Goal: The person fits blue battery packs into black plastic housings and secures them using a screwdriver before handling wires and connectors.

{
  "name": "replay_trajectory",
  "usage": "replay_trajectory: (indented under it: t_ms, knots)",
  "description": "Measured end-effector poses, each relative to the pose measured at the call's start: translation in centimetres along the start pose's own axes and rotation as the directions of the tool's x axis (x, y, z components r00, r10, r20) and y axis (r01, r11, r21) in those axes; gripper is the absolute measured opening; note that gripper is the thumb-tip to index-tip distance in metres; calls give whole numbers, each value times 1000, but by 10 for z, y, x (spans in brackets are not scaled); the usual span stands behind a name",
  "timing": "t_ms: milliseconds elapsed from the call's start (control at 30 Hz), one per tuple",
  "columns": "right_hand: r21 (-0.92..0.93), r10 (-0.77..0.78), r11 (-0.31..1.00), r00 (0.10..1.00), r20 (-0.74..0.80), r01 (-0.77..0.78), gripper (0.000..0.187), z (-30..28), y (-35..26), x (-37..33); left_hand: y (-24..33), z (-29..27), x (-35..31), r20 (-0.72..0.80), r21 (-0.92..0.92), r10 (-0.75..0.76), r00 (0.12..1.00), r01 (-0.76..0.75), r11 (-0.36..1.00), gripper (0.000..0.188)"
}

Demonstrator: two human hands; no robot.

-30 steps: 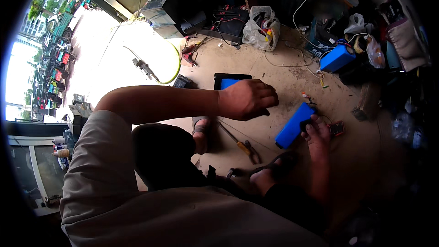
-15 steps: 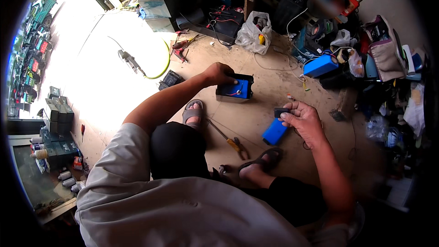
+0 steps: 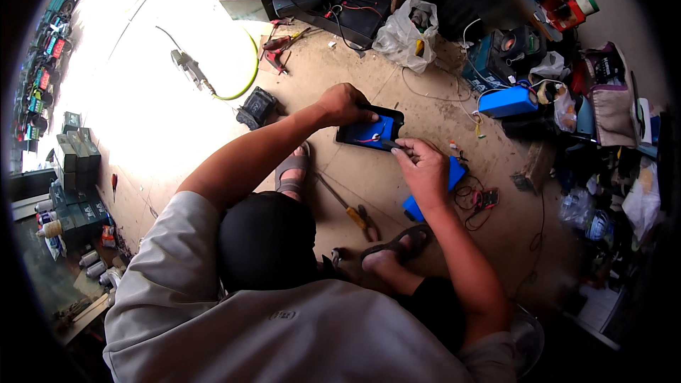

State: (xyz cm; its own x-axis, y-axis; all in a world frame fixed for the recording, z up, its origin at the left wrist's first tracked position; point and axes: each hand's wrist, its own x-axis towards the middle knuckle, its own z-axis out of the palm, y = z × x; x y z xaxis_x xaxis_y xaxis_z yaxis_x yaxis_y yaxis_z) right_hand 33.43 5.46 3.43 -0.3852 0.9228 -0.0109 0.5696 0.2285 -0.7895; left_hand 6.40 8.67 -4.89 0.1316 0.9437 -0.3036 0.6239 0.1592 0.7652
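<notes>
A black open-topped case (image 3: 396,119) is in front of me, with a blue battery pack (image 3: 370,131) inside it. Thin red and black wires with a white connector lie over the pack. My left hand (image 3: 345,105) is closed on the far left edge of the case, thumb reaching in over the blue pack. Pinched in my right hand (image 3: 423,169) is a small black piece (image 3: 389,144), held at the case's near right corner; whether it touches the wires I cannot tell. Behind my right hand, partly hidden, a second blue pack (image 3: 456,171) rests on the floor.
A yellow-handled screwdriver (image 3: 333,190) and pliers (image 3: 364,221) lie near my feet. Right of the second pack is a red multimeter (image 3: 486,199) with leads. Farther off are a black block (image 3: 257,108), a plastic bag (image 3: 408,35), another blue pack (image 3: 508,101) and piled clutter.
My right hand has carried the small black piece leftward from above the second pack to the case. The case now tilts more toward me, still held by my left hand. The view has shifted.
</notes>
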Motion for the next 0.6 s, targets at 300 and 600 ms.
replay_trajectory:
  t_ms: [300, 600]
  knots:
    - [-270, -358, 896, 933, 35, 353, 15, 8, 12, 7, 6, 2, -3, -53, -40, -63, 997, 61, 997, 51]
    - [-249, -237, 936, 968, 81, 250, 15, 21, -6, 6, 7, 0, -3, -50, -56, -96, 994, 93, 994, 52]
